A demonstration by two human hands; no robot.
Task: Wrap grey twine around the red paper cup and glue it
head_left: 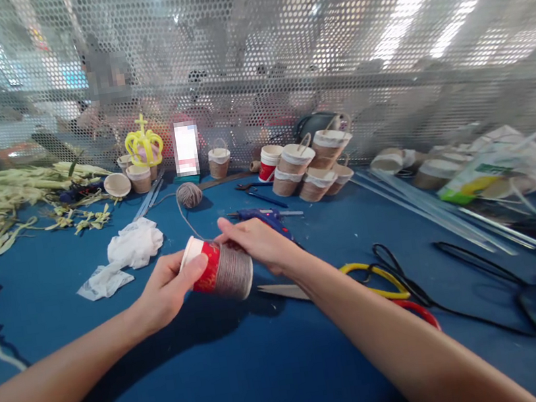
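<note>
My left hand (173, 284) is closed round the rim end of a red paper cup (210, 266), which lies tilted on its side above the table. Grey yarn (234, 272) is wound in tight rows round the cup's base half. At the wound part, my right hand (258, 242) pinches the yarn strand against the cup's upper side. That strand runs back to a ball of yarn (189, 195) on the blue table. Beneath my right forearm lie scissors (285, 290) with yellow and red handles. A blue glue gun (263, 216) rests just behind my right hand.
Several wrapped cups with handles (293, 164) stand at the back, beside a yellow crown-shaped piece (144, 145). Crumpled white cloth (134, 243) lies left. Clear sticks (428, 208) and a black cord (481, 264) are right. A perforated metal screen (237, 52) closes the back.
</note>
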